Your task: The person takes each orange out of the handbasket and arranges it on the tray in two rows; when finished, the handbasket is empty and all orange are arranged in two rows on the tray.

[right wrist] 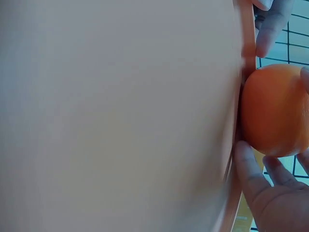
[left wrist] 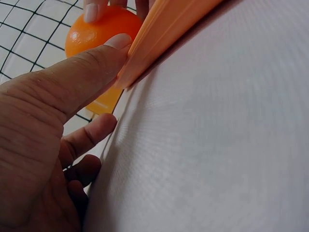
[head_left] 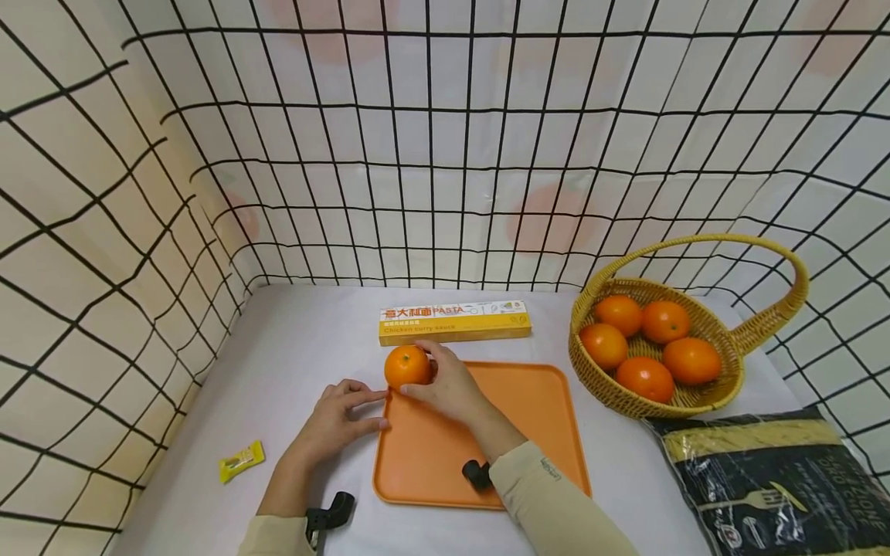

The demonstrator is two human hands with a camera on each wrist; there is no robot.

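An orange (head_left: 406, 366) sits at the back left corner of the orange tray (head_left: 480, 483). My right hand (head_left: 450, 386) grips it from the right, thumb at the front and fingers behind and on top. In the right wrist view the fruit (right wrist: 274, 111) stands against the tray's raised rim. My left hand (head_left: 341, 421) is beside the tray's left edge, thumb and index finger reaching to the rim. The left wrist view shows the left thumb (left wrist: 91, 67) against the rim, near the orange (left wrist: 99, 31), with other fingers partly bent and holding nothing.
A yellow and white pasta box (head_left: 455, 323) lies behind the tray. On the right, a wicker basket (head_left: 591, 378) holds several oranges, with a black pasta bag (head_left: 779, 479) in front. A yellow wrapped sweet (head_left: 242, 461) lies at left. Black wire mesh (head_left: 431, 154) surrounds the table.
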